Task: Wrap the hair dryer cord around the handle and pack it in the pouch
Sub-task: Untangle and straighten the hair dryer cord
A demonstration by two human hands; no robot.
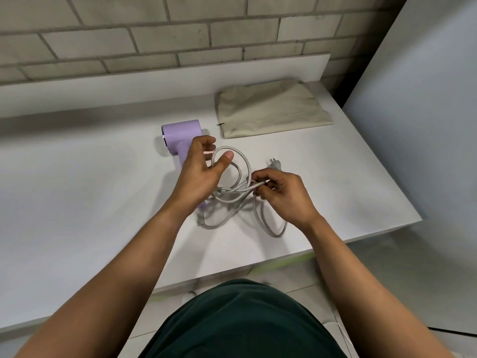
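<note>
A lilac hair dryer (180,136) lies on the white table (77,189), its handle pointing toward me and mostly hidden under my left hand (201,171). That hand grips the handle and pins a loop of the grey cord (242,164) with the thumb. My right hand (278,192) pinches a stretch of the cord between fingers and thumb. Loose loops of cord lie on the table below both hands. The plug (275,164) rests just beyond my right hand. A beige zip pouch (273,109) lies flat at the back right, apart from both hands.
A raised white ledge (154,81) runs along the back under a grey brick wall (154,29). The table's right edge (402,202) drops off beside a pale panel (426,99). The near edge is close to my body.
</note>
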